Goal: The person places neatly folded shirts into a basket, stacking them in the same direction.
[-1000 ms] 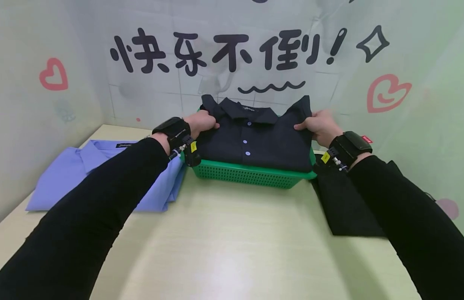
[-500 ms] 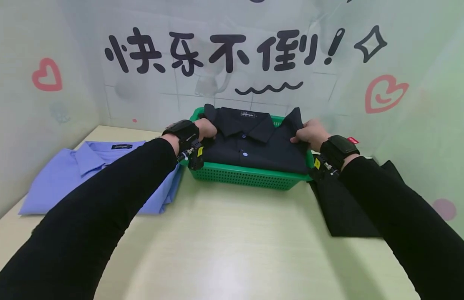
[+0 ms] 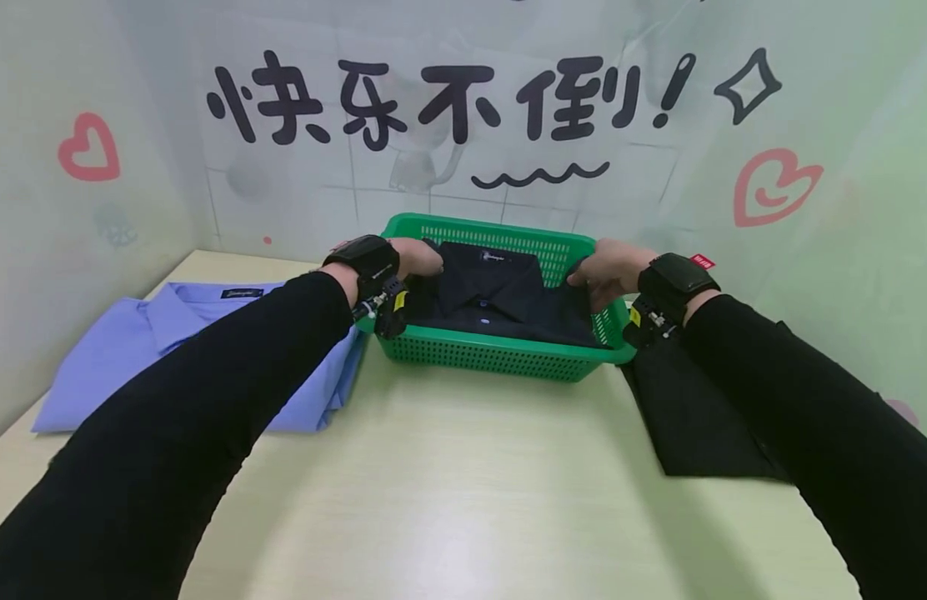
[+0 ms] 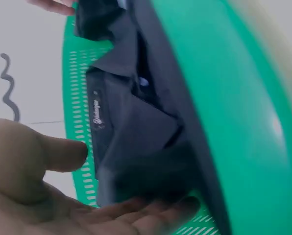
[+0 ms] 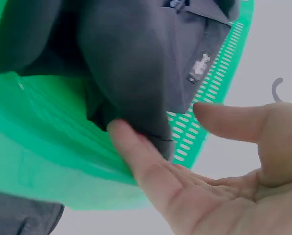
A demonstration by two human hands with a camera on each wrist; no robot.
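Note:
A folded dark button-up shirt (image 3: 488, 287) lies inside a green perforated basket (image 3: 493, 358), its collar and label facing up. My left hand (image 3: 420, 257) is at the shirt's left shoulder; in the left wrist view its thumb stands apart from the cloth (image 4: 129, 122) while the extended fingers touch the shirt's side. At the opposite shoulder is my right hand (image 3: 612, 265). The right wrist view shows its fingertips against the dark cloth (image 5: 126, 58) by the basket wall, the thumb spread away.
Left of the basket a folded light-blue shirt (image 3: 103, 358) lies on the table (image 3: 448, 483). A folded black garment (image 3: 696, 417) lies to the right, partly under my right forearm. Behind the basket rises a printed wall sheet (image 3: 283, 200).
The dark shirt has sunk from above the rim down into the basket, uncovering the basket's back wall. Both hands went down with it, and their pinching grip on its shoulders has loosened.

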